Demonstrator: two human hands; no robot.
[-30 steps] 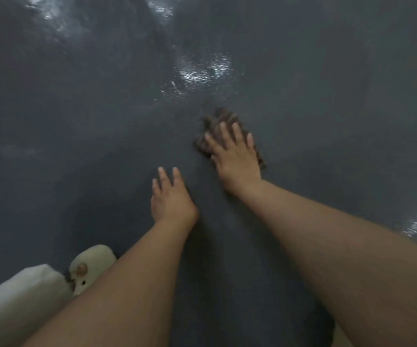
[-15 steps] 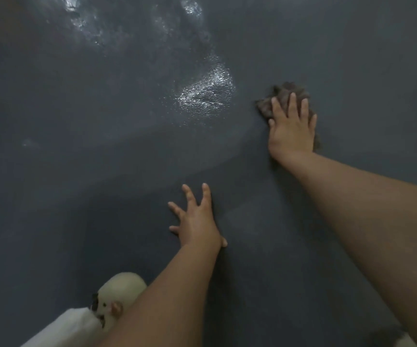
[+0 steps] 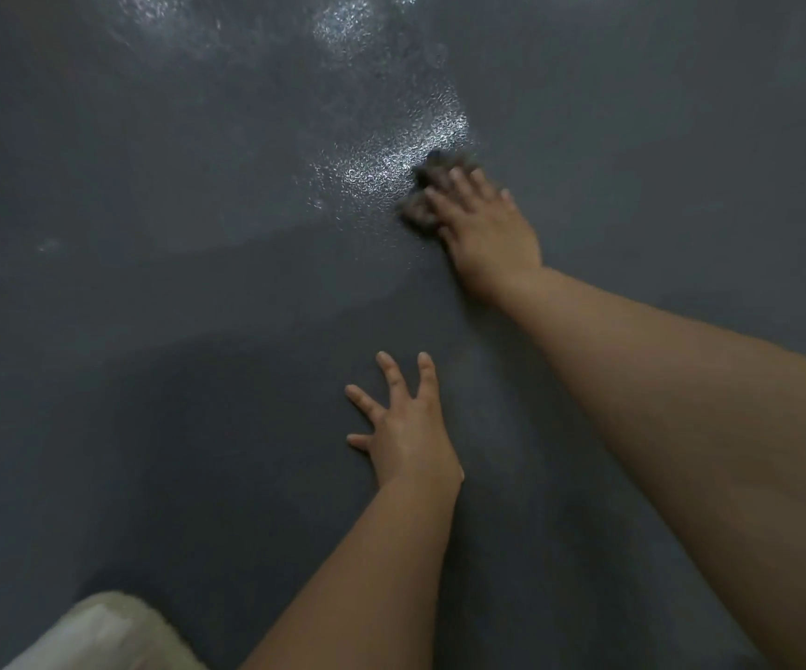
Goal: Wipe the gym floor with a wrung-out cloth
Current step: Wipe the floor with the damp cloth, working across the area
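While your right hand (image 3: 485, 224) presses flat, fingers straight, on the crumpled grey-brown cloth (image 3: 423, 193), that cloth lies far out ahead on the dark grey textured gym floor (image 3: 149, 282), right at the near-right edge of a glossy wet patch (image 3: 391, 152). Your left hand (image 3: 406, 435) rests nearer you, fingers spread and relaxed on bare floor, grasping nothing, well apart from the cloth. Open floor runs left, right and beyond the cloth; no floor edge shows. Only a pale cream rounded object (image 3: 101, 631), blurred, sits at the lower-left corner beside your left forearm
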